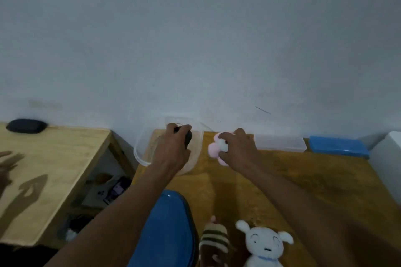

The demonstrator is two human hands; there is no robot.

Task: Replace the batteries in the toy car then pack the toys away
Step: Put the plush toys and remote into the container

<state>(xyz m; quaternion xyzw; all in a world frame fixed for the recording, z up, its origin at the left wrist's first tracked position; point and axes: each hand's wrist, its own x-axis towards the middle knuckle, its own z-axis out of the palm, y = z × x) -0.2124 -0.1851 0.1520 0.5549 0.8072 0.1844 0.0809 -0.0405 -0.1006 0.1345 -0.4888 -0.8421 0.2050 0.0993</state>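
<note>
Nearest the camera, a blue lid [167, 230] is lying at the bottom edge of the surface [303, 180], with a striped plush toy [213, 243] just beside it and a white plush dog [265, 245] to the right of that. Further back on the left, a black oval object [26, 125] is sitting on a paler wooden table [54, 158]. Over a clear plastic container [143, 149] by the wall, the left hand [173, 147] is clenching a small dark object [187, 137], too blurred to name. Just to the right, the right hand [236, 149] is grasping a pink and white plush toy [214, 148] above the surface. Against the wall, a clear box [280, 142] and a blue box [338, 146] are sitting side by side.
</note>
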